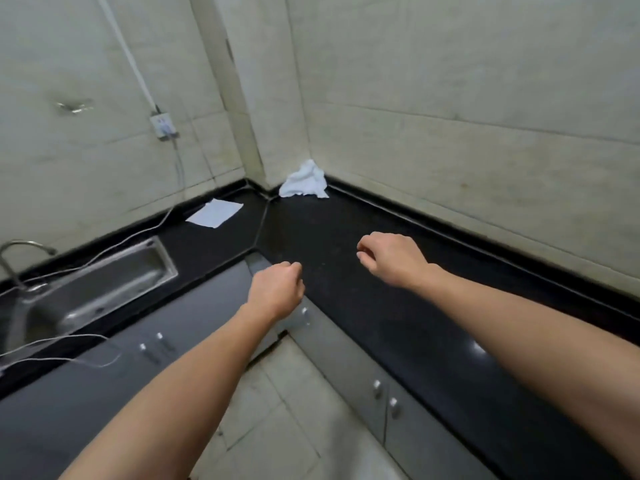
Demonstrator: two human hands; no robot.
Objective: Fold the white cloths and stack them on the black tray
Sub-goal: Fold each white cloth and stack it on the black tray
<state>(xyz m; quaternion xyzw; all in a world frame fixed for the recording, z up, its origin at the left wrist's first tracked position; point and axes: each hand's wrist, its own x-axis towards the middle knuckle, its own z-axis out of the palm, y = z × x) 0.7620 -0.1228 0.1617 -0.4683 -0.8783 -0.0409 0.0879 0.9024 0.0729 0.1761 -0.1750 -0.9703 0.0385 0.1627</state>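
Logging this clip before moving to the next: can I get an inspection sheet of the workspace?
Surface: black countertop, L-shaped, meeting in the corner.
Job's things: crumpled white cloth in the corner against the wall; flat white square left of it, cloth or paper unclear; black tray, nothing seen.
Clutter: nothing seen.
Hands: left hand and right hand held out in front, fingers loosely curled, holding nothing.
Cables: white cable trails along the counter past the sink; wall socket above.
Surroundings: tap, grey cabinets, tiled walls and floor.
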